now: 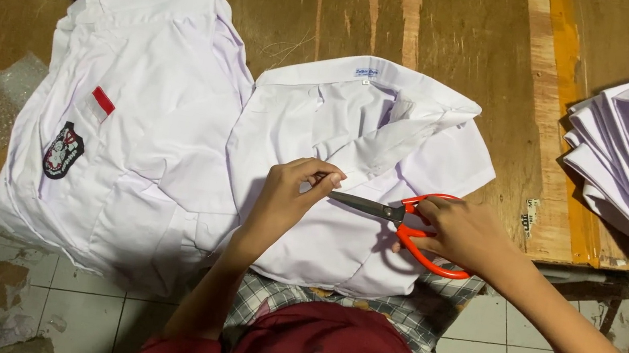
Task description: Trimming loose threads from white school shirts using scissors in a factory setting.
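Right hand [462, 235] gripped orange scissors [405, 227], left hand [292, 190] pinched the white shirt [352, 137]; mid thread-trimming, I'd guess, next snip wanted care.

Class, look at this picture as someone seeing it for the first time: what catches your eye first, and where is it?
The orange-handled scissors stand out, held in the right hand at the table's near edge, blades closed and pointing at the left hand, which pinches the white shirt. Left of it lies a shirt pile with a red patch and dark badge.

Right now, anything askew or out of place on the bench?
Mostly tidy. The white shirt under the scissors hangs over the table edge onto the lap, and a scrap of bubble wrap lies loose at left.
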